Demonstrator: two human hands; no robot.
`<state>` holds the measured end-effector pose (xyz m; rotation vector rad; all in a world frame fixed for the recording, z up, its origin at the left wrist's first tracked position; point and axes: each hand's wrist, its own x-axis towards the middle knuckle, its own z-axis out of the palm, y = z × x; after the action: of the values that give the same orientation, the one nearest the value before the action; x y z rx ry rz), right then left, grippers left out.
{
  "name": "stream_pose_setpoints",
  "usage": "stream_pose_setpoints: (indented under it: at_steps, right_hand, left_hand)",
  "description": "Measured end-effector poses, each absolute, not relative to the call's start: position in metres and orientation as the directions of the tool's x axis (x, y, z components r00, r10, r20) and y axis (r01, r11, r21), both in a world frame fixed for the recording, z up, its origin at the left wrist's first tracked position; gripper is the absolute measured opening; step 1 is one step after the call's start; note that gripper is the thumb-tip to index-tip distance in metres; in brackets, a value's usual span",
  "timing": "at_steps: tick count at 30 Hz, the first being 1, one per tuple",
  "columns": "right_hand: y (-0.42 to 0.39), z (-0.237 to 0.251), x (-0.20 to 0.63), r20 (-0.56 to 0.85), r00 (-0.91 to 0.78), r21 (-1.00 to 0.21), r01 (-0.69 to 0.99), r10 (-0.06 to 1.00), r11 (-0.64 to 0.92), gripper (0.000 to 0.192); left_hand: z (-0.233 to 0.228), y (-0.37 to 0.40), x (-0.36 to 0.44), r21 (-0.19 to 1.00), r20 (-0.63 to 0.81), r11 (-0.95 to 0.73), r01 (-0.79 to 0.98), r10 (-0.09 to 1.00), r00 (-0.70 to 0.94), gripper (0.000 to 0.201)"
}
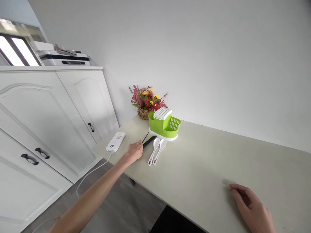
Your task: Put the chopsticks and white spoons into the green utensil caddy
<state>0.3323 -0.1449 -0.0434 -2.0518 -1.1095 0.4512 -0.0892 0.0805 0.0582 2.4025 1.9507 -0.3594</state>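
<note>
- Head view: the left hand point(135, 150) is stretched far out, fingers closed around the near ends of the black chopsticks point(148, 141), which lie on the table point(206, 161) just in front of the green cutlery caddy point(164, 124).
- Chopstick tips point toward the caddy; they look barely lifted, if at all.
- Two white spoons point(156, 150) lie side by side just in front of the caddy, right of the chopsticks, untouched.
- Nothing shows standing in the caddy's slots, so by my reading the work is only starting.
- The right hand point(252, 208) rests on the table well away from the caddy, fingers loosely curled, holding nothing.
- A power bank point(116, 141) sits left of the caddy near the table's end; a flower basket point(145, 103) stands behind the caddy.
- Bare tabletop spreads right of the caddy, plenty of room.
</note>
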Motion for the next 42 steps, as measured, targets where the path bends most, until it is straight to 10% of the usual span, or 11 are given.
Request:
stream_pose_setpoints:
  at_steps: [8,16,22,30,42]
  right_hand:
    - [-0.143,-0.047,0.333,0.094,0.549,-0.743,0.593,0.830,-0.308,0.041]
    - [-0.142,-0.050,0.333,0.073,0.558,-0.759,0.568,0.826,-0.317,0.043]
    - [-0.140,-0.046,0.331,0.076,0.541,-0.774,0.561,0.837,-0.293,0.043]
    - [-0.140,-0.039,0.326,0.093,0.536,-0.803,0.539,0.839,-0.256,0.035]
    - [-0.139,-0.038,0.324,0.110,0.519,-0.814,0.536,0.847,-0.223,0.035]
  left_hand:
    - [0.053,0.052,-0.116,-0.049,-0.084,-0.124,0.991,0.989,0.120,0.039]
    - [0.089,-0.008,-0.054,0.456,-0.124,-0.291,0.841,0.915,0.384,0.027]
    - [0.075,-0.028,0.028,0.406,-0.317,-0.443,0.799,0.752,0.578,0.030]
    - [0.040,-0.034,0.066,0.071,-0.038,-0.517,0.853,0.853,0.521,0.034]
    - [0.064,-0.031,0.106,-0.062,-0.201,-0.611,0.789,0.782,0.590,0.058]
